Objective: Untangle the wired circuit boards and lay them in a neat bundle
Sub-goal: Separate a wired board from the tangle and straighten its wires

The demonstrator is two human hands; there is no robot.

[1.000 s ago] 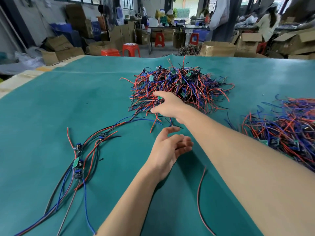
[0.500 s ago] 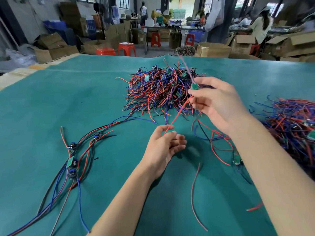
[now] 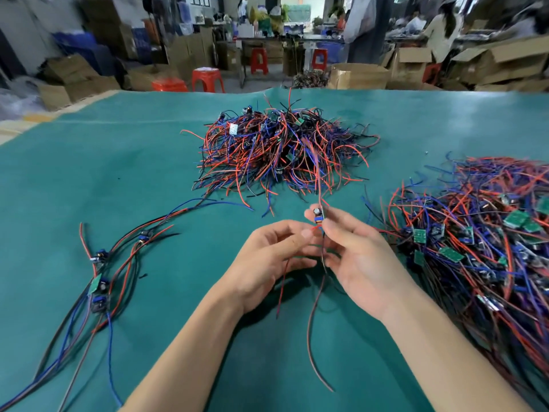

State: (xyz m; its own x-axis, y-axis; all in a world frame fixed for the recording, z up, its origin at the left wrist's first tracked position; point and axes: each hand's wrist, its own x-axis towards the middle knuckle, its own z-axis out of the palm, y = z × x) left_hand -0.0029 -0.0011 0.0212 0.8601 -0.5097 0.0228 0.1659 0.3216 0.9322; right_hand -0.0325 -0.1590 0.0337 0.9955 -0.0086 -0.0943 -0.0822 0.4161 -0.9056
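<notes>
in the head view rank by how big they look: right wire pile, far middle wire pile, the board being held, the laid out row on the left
1. right wire pile, nearer and cut off by the frame, so unsure against the next
2. far middle wire pile
3. laid out row
4. held board

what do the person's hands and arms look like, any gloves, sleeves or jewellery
Both arms are bare right to the bottom edge of the picture, with no sleeve showing. The left hand and the right hand wear no gloves. No ring, watch, bracelet or tape shows on the visible fingers or wrists. The visible fingernails look short and unpainted.
</notes>
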